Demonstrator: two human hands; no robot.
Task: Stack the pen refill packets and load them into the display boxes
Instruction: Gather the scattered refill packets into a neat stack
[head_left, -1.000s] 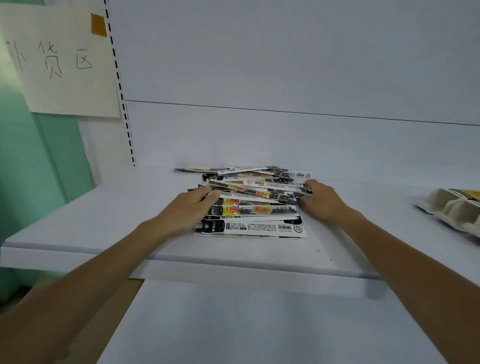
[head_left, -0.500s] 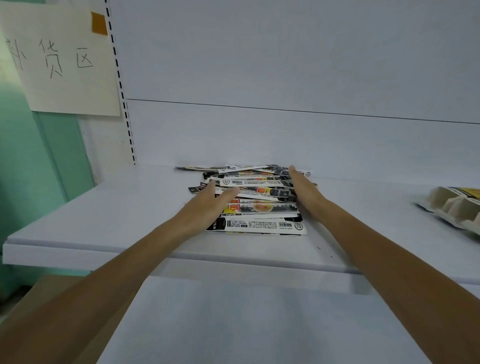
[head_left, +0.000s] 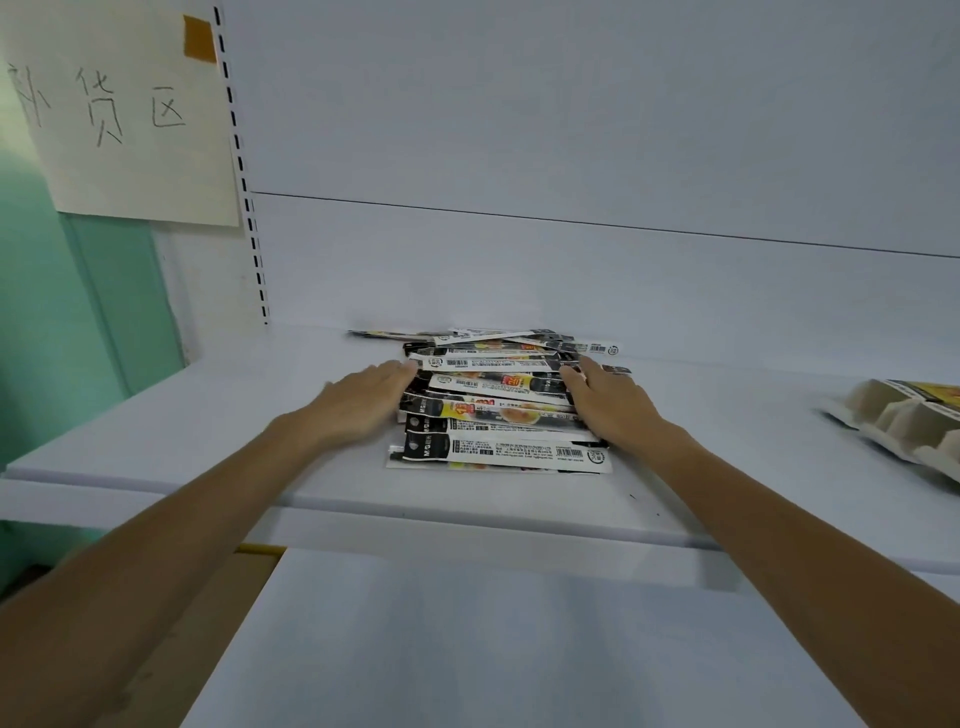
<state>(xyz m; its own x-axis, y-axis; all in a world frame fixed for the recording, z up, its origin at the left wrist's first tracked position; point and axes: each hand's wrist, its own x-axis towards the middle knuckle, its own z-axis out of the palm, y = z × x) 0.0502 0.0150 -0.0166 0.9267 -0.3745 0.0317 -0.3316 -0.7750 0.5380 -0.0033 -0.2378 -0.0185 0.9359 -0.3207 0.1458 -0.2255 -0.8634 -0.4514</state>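
A loose pile of several pen refill packets (head_left: 493, 410), long narrow sleeves printed black, white and yellow, lies on the white shelf (head_left: 208, 431) near its back wall. My left hand (head_left: 363, 400) presses flat against the pile's left ends with straight fingers. My right hand (head_left: 608, 400) presses against the right ends, fingers straight and pointing toward the back. The nearest packet (head_left: 498, 454) lies flat in front of both hands. A pale display box (head_left: 904, 421) with divided slots lies at the far right of the shelf, partly cut off by the frame edge.
A paper sign (head_left: 124, 114) with handwritten characters is taped to the left upright. A green wall (head_left: 62, 332) stands to the left. A lower white shelf (head_left: 493, 649) juts out below, with a brown surface (head_left: 218, 597) beside it.
Both hands have slid along the packet pile's sides. The left hand moved from on top of the packets to their left ends; the pile looks squeezed narrower.
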